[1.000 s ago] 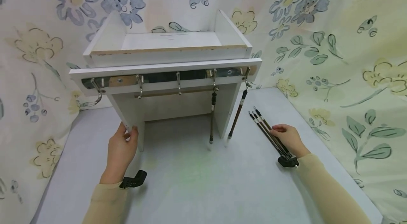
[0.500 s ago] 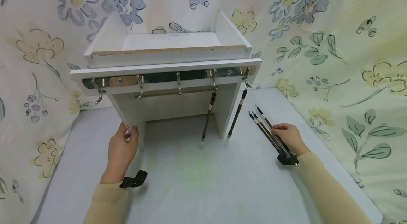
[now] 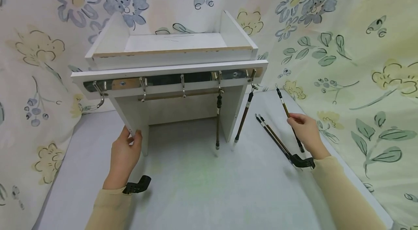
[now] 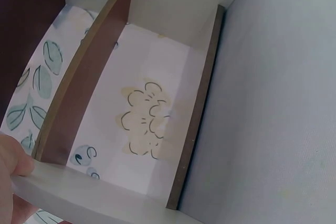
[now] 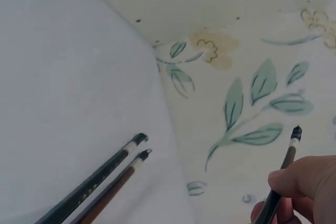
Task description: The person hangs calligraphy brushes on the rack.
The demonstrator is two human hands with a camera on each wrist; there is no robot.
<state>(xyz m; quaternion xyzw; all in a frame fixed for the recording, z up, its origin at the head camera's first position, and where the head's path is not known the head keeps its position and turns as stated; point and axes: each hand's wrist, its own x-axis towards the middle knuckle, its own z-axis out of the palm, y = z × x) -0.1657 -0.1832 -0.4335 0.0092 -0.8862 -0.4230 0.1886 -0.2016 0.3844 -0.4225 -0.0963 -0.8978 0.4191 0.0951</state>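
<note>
Here, a calligraphy brush [image 3: 290,119] is pinched in the curled fingers of the right hand [image 3: 305,132] and held lifted off the desk [image 3: 202,186], tilted, with its looped end pointing up and away toward the floral cloth [image 3: 359,41]. In the right wrist view the same brush [image 5: 281,182] is seen gripped between thumb and fingertips [image 5: 286,179]. Two more brushes [image 3: 272,135] are left lying side by side on the desk, just beside that hand on its left.

The left hand [image 3: 124,153] is closed round the front edge of the left side panel of a white rack [image 3: 169,59], with the thumb on one face and the fingers on the other. A row of metal hooks [image 3: 143,86] is fixed under the rack's front board. From the two rightmost hooks, two hanging brushes [image 3: 230,117] are suspended, tips down just above the desk. The two hands are kept well apart, with the rack's open underside between them.
</note>
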